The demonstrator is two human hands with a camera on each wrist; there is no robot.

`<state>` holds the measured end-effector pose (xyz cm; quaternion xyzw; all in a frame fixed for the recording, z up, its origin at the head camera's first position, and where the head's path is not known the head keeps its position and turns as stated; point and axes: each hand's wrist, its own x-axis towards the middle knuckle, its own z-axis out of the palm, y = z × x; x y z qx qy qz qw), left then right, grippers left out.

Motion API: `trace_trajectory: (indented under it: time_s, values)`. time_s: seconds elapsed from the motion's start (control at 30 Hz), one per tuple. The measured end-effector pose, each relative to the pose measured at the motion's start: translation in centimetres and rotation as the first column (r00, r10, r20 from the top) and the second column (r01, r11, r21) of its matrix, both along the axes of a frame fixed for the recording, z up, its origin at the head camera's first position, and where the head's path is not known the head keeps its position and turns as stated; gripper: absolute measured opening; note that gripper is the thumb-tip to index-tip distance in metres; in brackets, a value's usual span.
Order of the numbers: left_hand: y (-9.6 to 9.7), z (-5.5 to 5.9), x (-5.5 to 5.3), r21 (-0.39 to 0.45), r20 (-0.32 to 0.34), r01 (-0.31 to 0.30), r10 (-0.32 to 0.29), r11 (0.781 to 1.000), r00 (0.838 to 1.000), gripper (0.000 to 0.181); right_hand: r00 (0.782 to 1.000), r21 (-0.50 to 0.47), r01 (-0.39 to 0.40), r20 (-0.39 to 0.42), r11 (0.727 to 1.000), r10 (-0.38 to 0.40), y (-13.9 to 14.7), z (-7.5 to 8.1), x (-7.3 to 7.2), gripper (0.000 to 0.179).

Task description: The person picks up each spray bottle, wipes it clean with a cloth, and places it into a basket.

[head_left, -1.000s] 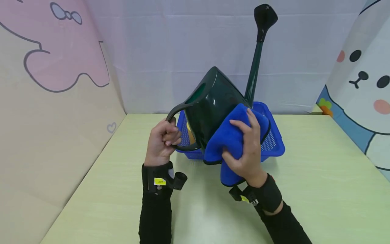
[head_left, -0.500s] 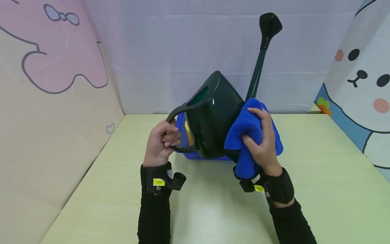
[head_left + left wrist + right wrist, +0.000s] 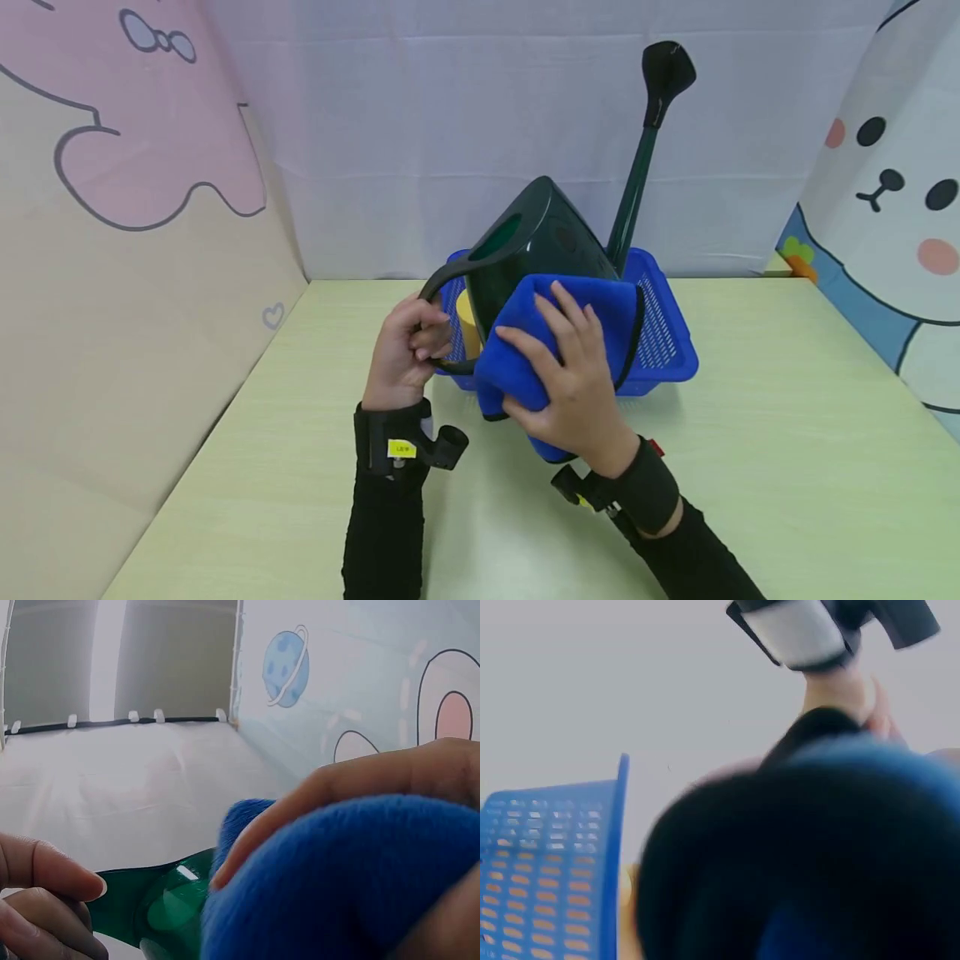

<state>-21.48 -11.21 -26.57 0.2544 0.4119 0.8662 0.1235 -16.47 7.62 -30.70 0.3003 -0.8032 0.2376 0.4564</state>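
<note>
In the head view, a dark green watering can (image 3: 577, 235) is held tilted, its long spout rising to a black rose (image 3: 667, 73). My left hand (image 3: 411, 343) grips the can's looped handle at the left. My right hand (image 3: 573, 379) holds a blue cloth (image 3: 600, 312) with black edging against the can's side, fingers spread over it. The cloth hides the can's lower part. From the left wrist, the cloth (image 3: 337, 877) and a right-hand finger bent over it fill the right, beside the green can (image 3: 176, 907). The cloth is a dark blur in the right wrist view.
Behind the can, a blue perforated basket (image 3: 678, 362) stands on the pale table (image 3: 780, 467). A yellow object (image 3: 468, 321) shows inside it, partly hidden. A white curtain (image 3: 420, 150) hangs along the back, with cartoon-printed panels on both sides.
My right hand and the cloth slid right along the can, then came back left and now cover its lower front. The spout tip sits lower than a second ago. My left hand keeps its grip.
</note>
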Motion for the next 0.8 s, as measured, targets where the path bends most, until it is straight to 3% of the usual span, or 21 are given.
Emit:
trace_trajectory:
  time_s: [0.17,0.23,0.3,0.43,0.5,0.57,0.67,0.8]
  values:
    - [0.6,-0.2,0.0,0.011,-0.027,0.033,-0.033,0.999,0.999,0.033,0.997,0.269,0.076,-0.043,0.96,-0.067,-1.6,-0.5,0.7,0.064]
    - [0.7,-0.2,-0.1,0.01,-0.042,0.045,-0.045,0.999,0.998,0.033,0.995,0.31,0.095,-0.047,0.946,-0.085,-1.8,-0.6,0.8,0.067]
    - [0.8,-0.3,-0.1,0.004,-0.044,0.049,-0.048,0.999,0.998,0.033,0.995,0.301,0.098,-0.046,0.949,-0.088,-1.7,-0.5,0.8,0.069]
    - [0.8,-0.2,-0.1,-0.013,-0.03,0.048,-0.048,0.999,0.998,0.033,0.999,0.176,0.038,-0.021,0.984,-0.035,-0.6,0.1,0.6,0.066]
    - [0.8,-0.2,-0.1,-0.022,-0.028,0.048,-0.048,0.999,0.998,0.034,1.0,0.061,-0.01,0.001,0.998,0.01,0.3,0.5,0.5,0.059]
    - [0.8,-0.2,0.0,-0.03,-0.028,0.052,-0.052,0.998,0.998,0.034,0.998,-0.073,-0.058,0.027,0.996,0.06,1.2,0.9,0.4,0.055]
    - [0.7,0.0,0.1,-0.053,-0.029,0.057,-0.059,0.997,0.998,0.032,0.988,-0.265,-0.12,0.065,0.957,0.141,2.6,1.4,0.2,0.059]
    - [0.4,0.1,0.3,-0.086,-0.026,0.07,-0.073,0.994,0.997,0.03,0.958,-0.449,-0.172,0.132,0.877,0.255,4.7,2.0,0.1,0.055]
